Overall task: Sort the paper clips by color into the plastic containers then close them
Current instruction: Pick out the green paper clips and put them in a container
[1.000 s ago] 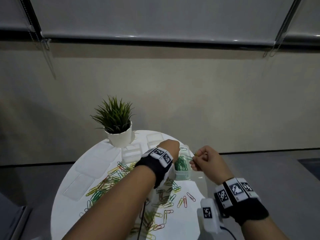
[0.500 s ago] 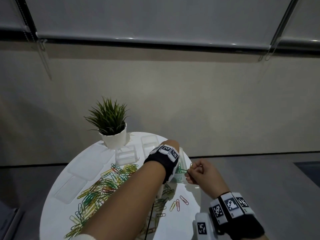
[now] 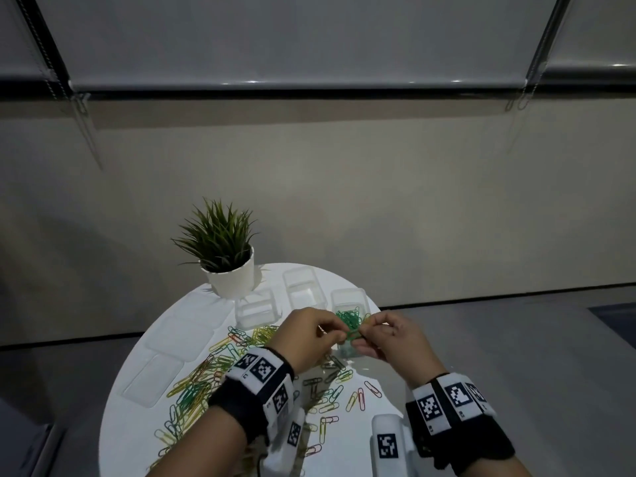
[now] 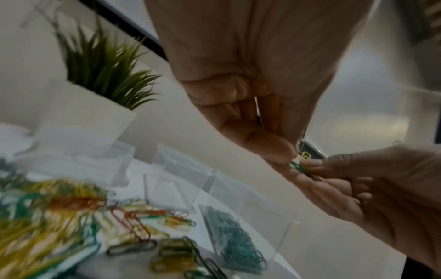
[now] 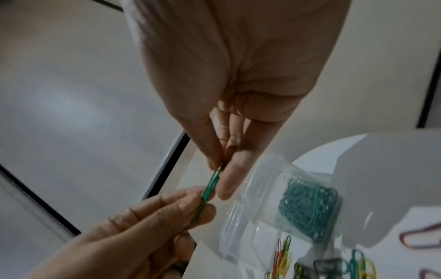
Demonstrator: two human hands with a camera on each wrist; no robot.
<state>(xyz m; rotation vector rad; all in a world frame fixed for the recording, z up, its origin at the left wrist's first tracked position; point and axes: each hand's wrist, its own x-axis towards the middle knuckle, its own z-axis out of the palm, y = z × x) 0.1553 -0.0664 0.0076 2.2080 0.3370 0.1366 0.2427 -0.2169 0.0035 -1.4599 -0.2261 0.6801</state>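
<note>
My left hand (image 3: 341, 334) and right hand (image 3: 367, 327) meet just above the clear container (image 3: 348, 295) that holds green paper clips (image 3: 349, 316). Between them both pinch one green clip (image 3: 354, 334), each at one end. The right wrist view shows the right hand (image 5: 218, 167) on the green clip's (image 5: 210, 188) upper end and left fingers on its lower end. In the left wrist view, a yellow clip (image 4: 306, 157) sticks up beside the green clip (image 4: 298, 167) at the left hand's (image 4: 292, 158) pinch. Mixed loose clips (image 3: 206, 380) lie on the round white table (image 3: 137, 425).
Two empty clear containers (image 3: 303, 287) (image 3: 258, 308) stand behind the pile, next to a potted plant (image 3: 227, 263). Clear lids (image 3: 155, 380) (image 3: 192, 335) lie at the table's left. A few red and yellow clips (image 3: 361, 397) lie near the right edge.
My left hand has come back from over the green container to meet the right hand. Both now pinch the green clip, nearer to me.
</note>
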